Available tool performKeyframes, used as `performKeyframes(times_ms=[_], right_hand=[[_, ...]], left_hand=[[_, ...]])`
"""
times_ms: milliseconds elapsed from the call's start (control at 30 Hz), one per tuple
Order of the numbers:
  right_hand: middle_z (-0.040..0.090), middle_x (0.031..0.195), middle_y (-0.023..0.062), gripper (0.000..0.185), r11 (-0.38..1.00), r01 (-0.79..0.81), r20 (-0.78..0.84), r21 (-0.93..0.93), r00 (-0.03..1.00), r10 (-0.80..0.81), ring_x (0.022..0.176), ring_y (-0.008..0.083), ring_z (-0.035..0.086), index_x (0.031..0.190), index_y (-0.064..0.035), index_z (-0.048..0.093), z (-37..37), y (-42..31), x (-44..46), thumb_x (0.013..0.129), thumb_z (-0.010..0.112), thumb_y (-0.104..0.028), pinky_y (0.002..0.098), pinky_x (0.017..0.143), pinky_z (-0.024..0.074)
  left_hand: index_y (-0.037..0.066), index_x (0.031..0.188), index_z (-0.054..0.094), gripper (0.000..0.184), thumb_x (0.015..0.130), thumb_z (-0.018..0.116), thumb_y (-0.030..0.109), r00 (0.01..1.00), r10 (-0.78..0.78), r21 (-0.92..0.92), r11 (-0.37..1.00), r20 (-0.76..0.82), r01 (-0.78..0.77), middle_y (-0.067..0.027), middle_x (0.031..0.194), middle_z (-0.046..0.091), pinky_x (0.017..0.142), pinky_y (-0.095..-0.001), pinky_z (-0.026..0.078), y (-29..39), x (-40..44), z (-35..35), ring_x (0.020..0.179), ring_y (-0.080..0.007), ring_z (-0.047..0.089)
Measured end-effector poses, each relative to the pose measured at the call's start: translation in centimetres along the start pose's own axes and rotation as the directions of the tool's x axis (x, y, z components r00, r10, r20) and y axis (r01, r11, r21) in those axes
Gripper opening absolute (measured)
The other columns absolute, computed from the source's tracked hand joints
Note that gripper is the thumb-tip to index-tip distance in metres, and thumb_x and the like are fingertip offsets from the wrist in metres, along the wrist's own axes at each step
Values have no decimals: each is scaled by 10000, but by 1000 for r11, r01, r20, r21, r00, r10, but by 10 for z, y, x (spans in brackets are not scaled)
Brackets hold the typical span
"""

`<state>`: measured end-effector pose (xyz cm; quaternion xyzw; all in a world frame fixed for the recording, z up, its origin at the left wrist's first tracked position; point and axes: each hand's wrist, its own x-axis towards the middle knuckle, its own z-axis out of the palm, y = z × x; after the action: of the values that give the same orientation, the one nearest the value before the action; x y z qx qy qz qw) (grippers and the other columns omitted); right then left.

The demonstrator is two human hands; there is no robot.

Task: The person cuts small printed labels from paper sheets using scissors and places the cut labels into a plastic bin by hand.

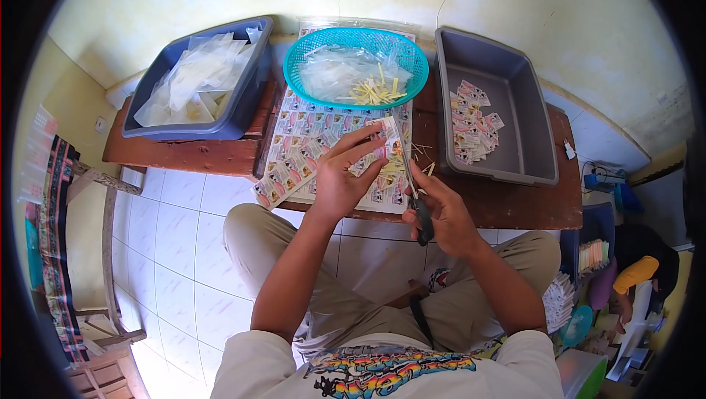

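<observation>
My left hand (340, 177) pinches a printed paper label strip (390, 131) between its thumb and fingers, just in front of the teal basket. In my right hand (454, 221) is a pair of scissors (422, 216) with black handles, their blades pointing away from me along the strip's right edge. Whether the blades are apart is hard to make out. Several uncut label strips (293, 173) lie fanned out left of my left hand, on top of printed label sheets (293, 121). Thin yellowish paper offcuts (422, 152) are scattered beyond my right hand.
The teal basket (422, 68) holds clear plastic and yellow offcuts (376, 93). A grey tub (507, 61) at right contains cut labels (474, 124); a blue-grey tub (220, 130) at left contains plastic bags. Both stand on a wooden bench (515, 204). Another person's hand (624, 311) shows at far right.
</observation>
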<state>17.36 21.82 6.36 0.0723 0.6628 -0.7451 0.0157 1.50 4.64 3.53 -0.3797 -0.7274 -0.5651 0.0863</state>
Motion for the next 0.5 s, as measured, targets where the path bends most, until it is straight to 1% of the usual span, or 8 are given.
performKeyframes(times_ms=[133, 200, 233, 300, 400, 500], right_hand=[[522, 1183, 48, 929, 1000, 3, -6, -23, 1000, -3, 785, 69, 591, 1710, -103, 337, 0, -1, 0, 934, 847, -52, 255, 620, 552], [523, 1295, 91, 835, 996, -1, 26, -88, 1000, 4, 890, 96, 630, 1714, -105, 332, -1, -1, -1, 986, 705, 60, 263, 683, 609], [523, 1295, 91, 835, 996, -1, 25, -87, 1000, 3, 890, 96, 630, 1714, -105, 332, 0, -1, -1, 986, 705, 60, 263, 683, 609], [508, 1123, 35, 932, 999, -23, -17, -45, 1000, 22, 757, 73, 591, 1709, -110, 344, 2, -2, 0, 929, 852, -53, 258, 613, 550], [498, 1099, 28, 936, 999, -39, -10, -15, 999, 39, 745, 75, 594, 1710, -115, 344, 1, -3, 0, 927, 854, -52, 263, 609, 543], [495, 1097, 26, 937, 999, -32, -9, -33, 999, 32, 738, 74, 596, 1712, -121, 343, 1, -2, 1, 929, 853, -52, 267, 608, 535]], left_hand=[[58, 1216, 818, 395, 832, 876, -13, 1000, -9, 2, 1000, 0, 9, -124, 1387, 746, 1076, -388, 575, -1, 0, 0, 1270, -288, 725], [58, 1218, 817, 397, 832, 876, -13, 1000, -12, 2, 1000, 2, 12, -123, 1387, 746, 1077, -387, 574, -1, -1, 0, 1271, -288, 725], [59, 1219, 817, 399, 832, 876, -14, 1000, -15, 2, 1000, 4, 15, -122, 1387, 746, 1078, -387, 574, -2, -1, 1, 1272, -288, 724], [59, 1220, 816, 400, 831, 875, -15, 1000, -19, -2, 1000, 8, 19, -121, 1391, 744, 1080, -388, 573, -3, -1, 1, 1275, -287, 722], [58, 1221, 816, 399, 833, 872, -18, 999, -33, -5, 999, 10, 33, -121, 1399, 740, 1086, -389, 569, -3, 0, 0, 1282, -285, 719], [56, 1224, 815, 397, 838, 867, -21, 999, -42, -8, 999, 9, 42, -122, 1408, 735, 1093, -389, 564, -3, 0, -1, 1289, -285, 715]])
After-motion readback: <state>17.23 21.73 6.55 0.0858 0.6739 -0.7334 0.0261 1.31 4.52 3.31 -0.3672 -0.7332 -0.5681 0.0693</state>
